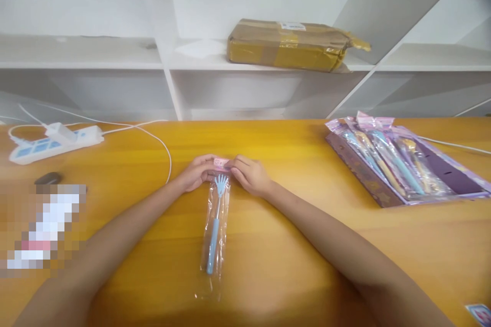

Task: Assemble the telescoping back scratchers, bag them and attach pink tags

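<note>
A clear plastic sleeve [215, 245] lies lengthwise on the yellow wooden table [291, 245] in front of me. Inside it is a light blue back scratcher [213, 235] with a hand-shaped head pointing away from me. A small pink header card [221, 163] caps the far end of the sleeve. My left hand [195, 172] and my right hand [250, 174] meet at that end, fingers pinched closed on the pink card from either side.
A purple display box [452, 176] with several packaged scratchers [387, 158] lies at the right. A white power strip [53, 143] with cables sits at the far left, beside a small dark object [47, 178]. A taped cardboard parcel [287, 45] rests on the white shelf behind the table.
</note>
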